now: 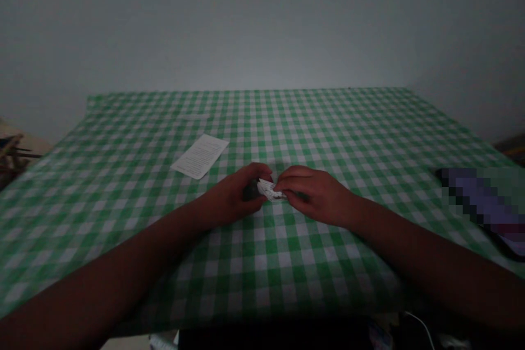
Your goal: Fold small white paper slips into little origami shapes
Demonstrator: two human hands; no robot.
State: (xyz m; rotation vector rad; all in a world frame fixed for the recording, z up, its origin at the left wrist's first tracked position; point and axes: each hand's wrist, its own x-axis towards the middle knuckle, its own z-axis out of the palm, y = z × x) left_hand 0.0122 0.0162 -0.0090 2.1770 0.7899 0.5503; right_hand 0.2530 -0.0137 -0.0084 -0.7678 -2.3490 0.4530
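So, from where I stand: checked tablecloth (262,262). Over its near half, about midway across, left hand (238,194) curled round one end of a small white piece (268,190), paper perhaps; right hand (318,194) pinching the other. Steady left grip, light right pinch: likely best against tearing.

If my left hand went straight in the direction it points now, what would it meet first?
Your left hand would most likely meet the small white piece between your hands first, with your right hand just beyond; exact depth is unclear.
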